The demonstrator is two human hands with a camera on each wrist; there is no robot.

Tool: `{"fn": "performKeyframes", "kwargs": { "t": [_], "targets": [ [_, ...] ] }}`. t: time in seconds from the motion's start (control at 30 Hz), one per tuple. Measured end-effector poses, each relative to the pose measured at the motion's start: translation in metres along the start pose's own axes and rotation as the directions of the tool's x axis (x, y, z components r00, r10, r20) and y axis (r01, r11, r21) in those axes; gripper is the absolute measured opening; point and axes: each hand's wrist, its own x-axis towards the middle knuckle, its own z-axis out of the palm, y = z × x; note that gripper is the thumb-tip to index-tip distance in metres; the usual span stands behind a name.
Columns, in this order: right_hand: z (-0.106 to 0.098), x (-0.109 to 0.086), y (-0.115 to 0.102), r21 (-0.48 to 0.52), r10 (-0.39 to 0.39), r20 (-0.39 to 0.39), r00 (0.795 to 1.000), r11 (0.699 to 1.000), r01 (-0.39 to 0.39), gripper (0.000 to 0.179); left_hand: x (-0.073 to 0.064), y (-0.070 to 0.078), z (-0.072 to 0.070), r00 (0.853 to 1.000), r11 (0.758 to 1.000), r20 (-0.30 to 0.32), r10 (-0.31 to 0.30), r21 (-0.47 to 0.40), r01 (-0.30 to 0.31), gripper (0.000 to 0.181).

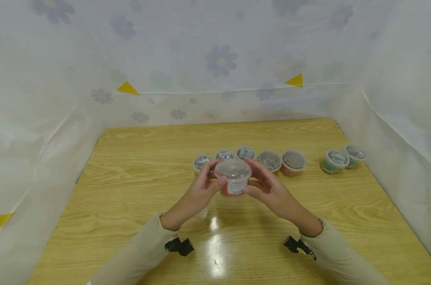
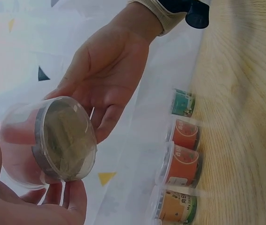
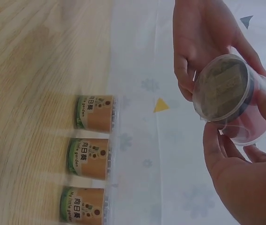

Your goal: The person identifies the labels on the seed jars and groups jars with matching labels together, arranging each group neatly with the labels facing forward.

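Above the middle of the wooden table, both hands hold a small clear-lidded plastic cup (image 1: 233, 178) with a red body. A white printed label shows on the side facing me. My left hand (image 1: 203, 189) grips the cup's left side, thumb at the front. My right hand (image 1: 274, 194) grips the right side, its thumb also near the front. In the left wrist view the cup (image 2: 65, 140) is tilted, and dark packed contents show through the lid. The right wrist view shows the same cup (image 3: 231, 93) between the fingers of both hands.
Behind the held cup stand several lidded cups in a row: three orange ones (image 3: 94, 158), then two red ones (image 1: 293, 162). Farther right are two green cups (image 1: 334, 160), close together. White flowered sheeting (image 1: 220, 103) surrounds the wooden table (image 1: 130, 198).
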Motion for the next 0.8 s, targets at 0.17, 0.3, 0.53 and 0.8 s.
{"fn": "performKeyframes", "kwargs": {
  "t": [0.17,0.3,0.53,0.8],
  "targets": [
    [0.0022,0.0023,0.0014,0.009,-0.015,0.019,1.000,1.000,0.015,0.072,-0.0005,0.0011,0.0033,0.999,0.998,0.043,-0.007,-0.068,0.010,0.070],
    [0.0041,0.0034,0.0011,0.017,-0.014,0.035,0.999,1.000,0.013,0.074,-0.0013,0.0027,0.0043,0.998,0.996,0.056,-0.023,-0.080,0.027,0.069],
    [0.0032,0.0030,-0.0022,0.013,-0.016,0.031,0.999,1.000,0.015,0.064,-0.0009,0.0031,0.0032,1.000,1.000,-0.001,-0.020,-0.014,0.020,0.064],
    [0.0008,0.0025,-0.0026,0.034,-0.012,0.015,1.000,0.999,0.011,0.059,-0.0017,0.0012,0.0005,1.000,0.999,-0.017,-0.012,-0.035,0.012,0.048]
  ]
}}
